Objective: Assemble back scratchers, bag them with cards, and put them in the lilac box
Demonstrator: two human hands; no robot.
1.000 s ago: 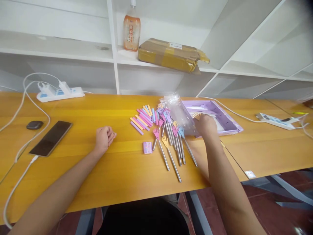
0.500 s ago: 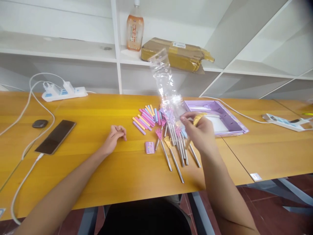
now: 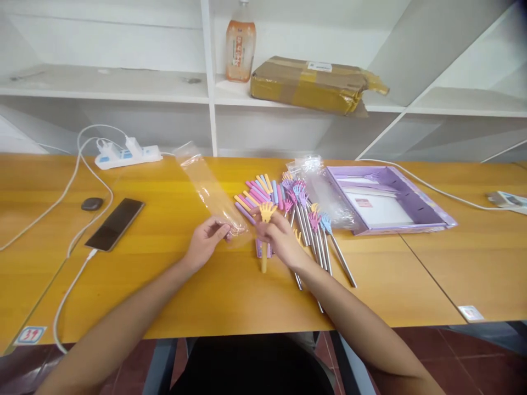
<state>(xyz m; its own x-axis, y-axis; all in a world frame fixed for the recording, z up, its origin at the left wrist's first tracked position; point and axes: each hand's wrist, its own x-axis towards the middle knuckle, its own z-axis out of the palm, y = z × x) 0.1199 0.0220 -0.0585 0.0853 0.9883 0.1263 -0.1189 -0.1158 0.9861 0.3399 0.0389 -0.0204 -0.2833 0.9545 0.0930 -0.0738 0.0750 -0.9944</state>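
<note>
My left hand (image 3: 206, 243) pinches the lower end of a long clear plastic bag (image 3: 208, 184), which leans up to the left. Closed around a yellow back scratcher (image 3: 264, 263) with a hand-shaped head is my right hand (image 3: 280, 237). The scratcher is upright, its head up, close to the bag's lower end. Behind that hand lie several back scratchers (image 3: 317, 241) with metal rods and pink, blue, purple and yellow heads. A bundle of coloured sticks (image 3: 263, 191) lies beyond. The right hand partly hides a small purple packet (image 3: 259, 249).
More clear bags (image 3: 329, 195) lie against a purple box tray (image 3: 405, 225) on the right. On the left are a phone (image 3: 115, 225), a black mouse-like object (image 3: 91, 204) and a power strip (image 3: 129, 157) with cables. A bottle (image 3: 241, 52) and a taped carton (image 3: 308, 85) stand on the shelf.
The clear bag has passed from my right hand to my left. My right hand has moved left with the yellow back scratcher, now upright. The camera view has shifted slightly.
</note>
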